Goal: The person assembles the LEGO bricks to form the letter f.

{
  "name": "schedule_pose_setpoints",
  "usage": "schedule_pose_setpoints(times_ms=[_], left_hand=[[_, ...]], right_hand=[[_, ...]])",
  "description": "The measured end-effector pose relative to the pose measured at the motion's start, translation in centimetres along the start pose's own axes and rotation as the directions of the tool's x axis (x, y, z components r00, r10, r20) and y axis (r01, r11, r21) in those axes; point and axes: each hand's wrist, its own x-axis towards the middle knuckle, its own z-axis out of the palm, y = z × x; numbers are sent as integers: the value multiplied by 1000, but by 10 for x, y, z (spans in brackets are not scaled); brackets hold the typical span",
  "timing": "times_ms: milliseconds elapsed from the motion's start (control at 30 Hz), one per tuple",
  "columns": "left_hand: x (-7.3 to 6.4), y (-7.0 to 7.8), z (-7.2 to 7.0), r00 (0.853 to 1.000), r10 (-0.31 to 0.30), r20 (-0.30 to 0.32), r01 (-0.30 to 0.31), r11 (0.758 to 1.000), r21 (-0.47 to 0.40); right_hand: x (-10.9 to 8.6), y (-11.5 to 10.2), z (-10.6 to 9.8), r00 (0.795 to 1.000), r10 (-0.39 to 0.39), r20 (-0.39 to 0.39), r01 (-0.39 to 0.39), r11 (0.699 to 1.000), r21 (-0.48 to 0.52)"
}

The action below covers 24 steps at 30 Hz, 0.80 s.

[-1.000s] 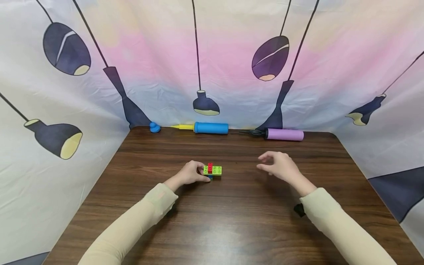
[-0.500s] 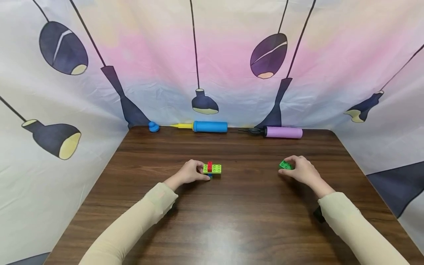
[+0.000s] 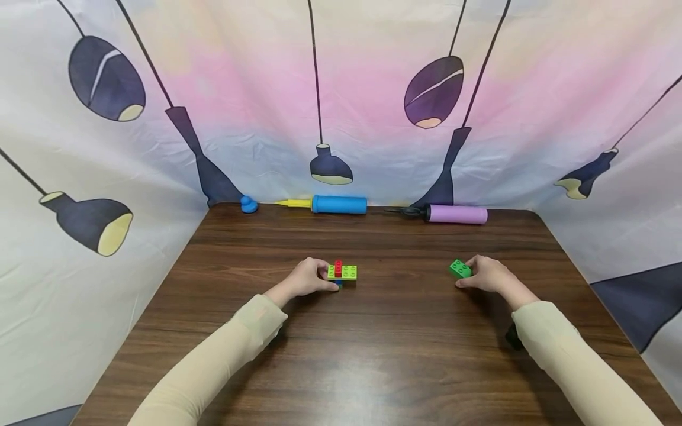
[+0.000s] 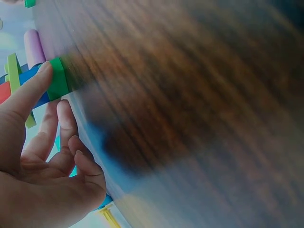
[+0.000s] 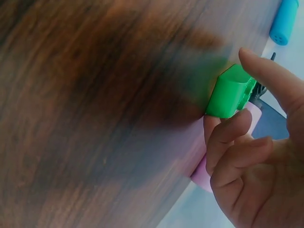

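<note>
Head view shows your left hand [image 3: 309, 277] pinching the brick stack [image 3: 341, 274] between thumb and fingers near the middle of the table [image 3: 373, 355]; a red brick [image 3: 338, 269] sits across its lime plate [image 3: 348, 273], with a blue piece [image 4: 29, 74] and a green base [image 4: 58, 80] beneath. Well apart, on your right, your right hand [image 3: 491, 275] holds the loose green brick [image 3: 459, 268], studs up, thumb on its near side. A blue pump [image 3: 339, 205] and a purple pump [image 3: 457, 214] lie along the far edge.

Stack [image 3: 348, 273], green brick [image 3: 459, 268]: smooth plastic. Pumps [image 3: 341, 205]: smooth plastic. Surface [image 3: 405, 337]: wood-grain, smooth, glossy patch. Backdrop [image 3: 256, 89]: creased cloth. Sleeves [image 3: 213, 361]: matt cloth.
</note>
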Motion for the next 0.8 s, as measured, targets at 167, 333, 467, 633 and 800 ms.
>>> schedule_pose_setpoints(times_ms=[167,333,467,633,800], left_hand=[[1,0,1,1000,5,2,-5,1000,-3],[2,-1,1,1000,-3,-1,3,1000,6],[2,-1,0,1000,-13,6,13,1000,7],[1,0,0,1000,-20,9,20,1000,6],[0,1,-1,1000,-9,10,9,1000,0]], right_hand=[[-2,2,-1,1000,13,9,-14,999,36],[0,2,-1,999,-28,-22,30,997,64],[1,-4,-1,997,-71,-21,73,991,115],[1,-20,1,991,-134,-11,134,977,168],[4,-46,5,974,-219,-64,227,953,199]])
